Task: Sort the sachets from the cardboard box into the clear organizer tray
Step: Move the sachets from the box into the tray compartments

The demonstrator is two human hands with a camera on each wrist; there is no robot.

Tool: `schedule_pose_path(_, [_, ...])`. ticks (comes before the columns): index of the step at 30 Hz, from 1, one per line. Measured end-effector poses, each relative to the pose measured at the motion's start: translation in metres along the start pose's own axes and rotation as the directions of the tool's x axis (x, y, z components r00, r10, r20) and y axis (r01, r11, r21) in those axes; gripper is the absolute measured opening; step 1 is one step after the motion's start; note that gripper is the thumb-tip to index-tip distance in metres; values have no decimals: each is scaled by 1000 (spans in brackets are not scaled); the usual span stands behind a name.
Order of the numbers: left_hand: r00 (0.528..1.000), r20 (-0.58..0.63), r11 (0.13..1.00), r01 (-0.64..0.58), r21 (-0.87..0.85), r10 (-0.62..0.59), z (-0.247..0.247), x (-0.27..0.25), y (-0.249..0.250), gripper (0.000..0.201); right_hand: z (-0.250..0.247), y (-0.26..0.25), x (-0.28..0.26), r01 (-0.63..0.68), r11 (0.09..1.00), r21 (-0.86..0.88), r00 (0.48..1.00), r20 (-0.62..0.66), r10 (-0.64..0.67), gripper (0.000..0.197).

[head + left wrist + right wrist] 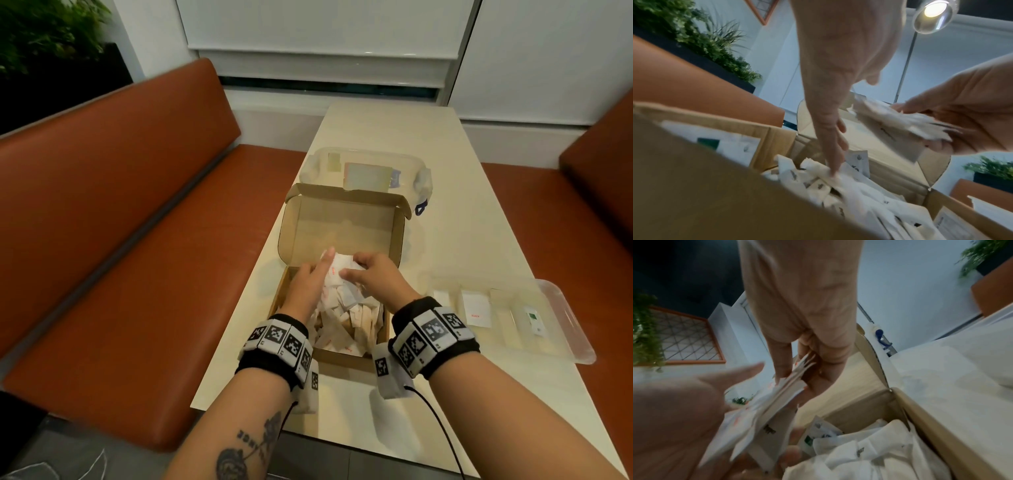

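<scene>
Head view: right hand [375,277] pinches a sachet bundle [339,267] above the cardboard box [342,219]; left hand [308,284] fingers straight.

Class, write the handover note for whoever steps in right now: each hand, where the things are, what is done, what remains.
Right hand grips a bundle of sachets above the cardboard box.
Left hand, fingers straight, reaches into the box and touches the loose sachets.
Clear organizer tray sits right of the box on the table.
Done: a few sachets already in tray compartments.
Left: most sachets remain in the box.
</scene>
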State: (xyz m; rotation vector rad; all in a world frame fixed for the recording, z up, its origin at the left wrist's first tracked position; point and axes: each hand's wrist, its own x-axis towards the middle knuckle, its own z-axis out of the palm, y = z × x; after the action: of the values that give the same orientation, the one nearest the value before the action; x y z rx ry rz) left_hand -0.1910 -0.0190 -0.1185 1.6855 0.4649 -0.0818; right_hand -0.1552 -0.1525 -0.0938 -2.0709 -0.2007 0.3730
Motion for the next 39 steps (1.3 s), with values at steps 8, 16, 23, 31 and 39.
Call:
schedule_pose_path(8, [989,146,973,11,-230,23,-1,-1,-8,51,15,0,1,18,1000,-19,999,-51,-19,22])
schedule_pose_path(16, [974,214,965,-13,-264,71,3,2,-10,51,23,0,2,3,1000,23,999,-38,-2,32])
schedule_pose_path(23, [966,253,998,-33,-56,46,-3,11,-12,46,6,2,6,64,997,40,992,-110,-59,24])
schedule_pose_path(31, [952,303,998,-20,-62,38,3,15,-13,41,-6,6,14,49,994,97,942,-334,-14,2])
schedule_pose_path(39, [992,41,958,-102,-269,117,6,25,-8,39,-14,9,3,42,986,164,953,-304,10,15])
